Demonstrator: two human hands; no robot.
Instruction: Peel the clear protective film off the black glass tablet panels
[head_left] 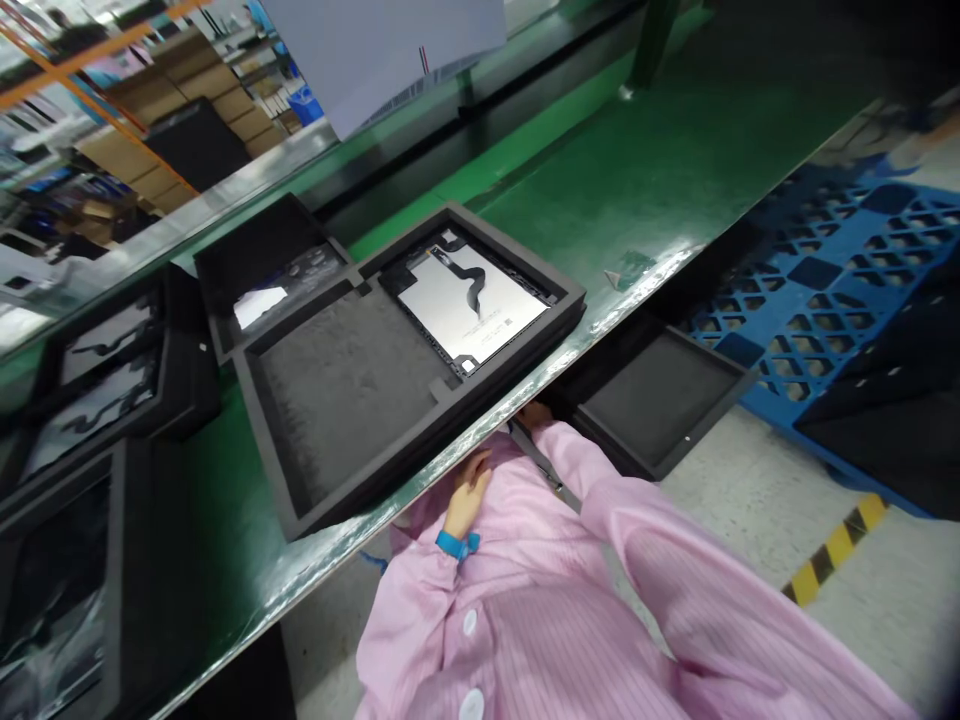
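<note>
A black foam tray (341, 385) lies on the green bench with two pockets. Its right pocket holds a silver panel (457, 305) with a black flex cable on it; the left pocket is bare foam. My left hand (468, 492), with a blue wrist strap, rests against my pink coat just below the bench edge, fingers loosely extended and holding nothing visible. Only a sliver of my right hand (534, 412) shows under the bench edge, at the corner of a second black tray (660, 400) that sits lower than the bench top. Its fingers are hidden.
Another black tray (259, 250) lies behind the first. Several trays with panels (97, 380) are stacked at the left. A blue plastic pallet (840, 280) stands on the floor at the right, with yellow-black floor tape (832, 550) nearby. A white sheet (390, 50) hangs above.
</note>
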